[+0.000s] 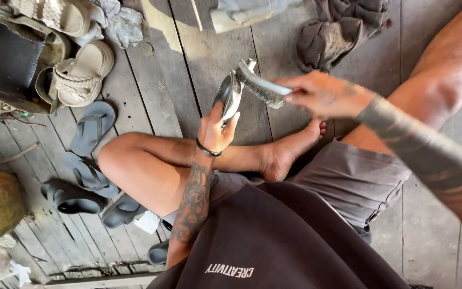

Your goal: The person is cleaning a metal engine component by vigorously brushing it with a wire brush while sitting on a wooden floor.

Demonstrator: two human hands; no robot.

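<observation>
- The left hand (216, 130) has its grip closed round the lower end of a curved, shiny grey metal piece (230, 95), held upright above the crossed legs.
- It looks stiff, smooth and probably slippery; that lower end seems the sound hold.
- The right hand (324, 96) pinches the handle of a wire-bristle brush (260, 85), its bristles touching the metal.
- Beyond lies the grey plank floor (204, 48).

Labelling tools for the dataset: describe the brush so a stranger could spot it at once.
Start at the grey plank floor, in front of the seated person's crossed legs. Above the bare foot, the right hand holds the wire brush against a shiny metal piece gripped by the left hand. It alone has a strip of stiff grey bristles; the sandals at left have none.
</observation>
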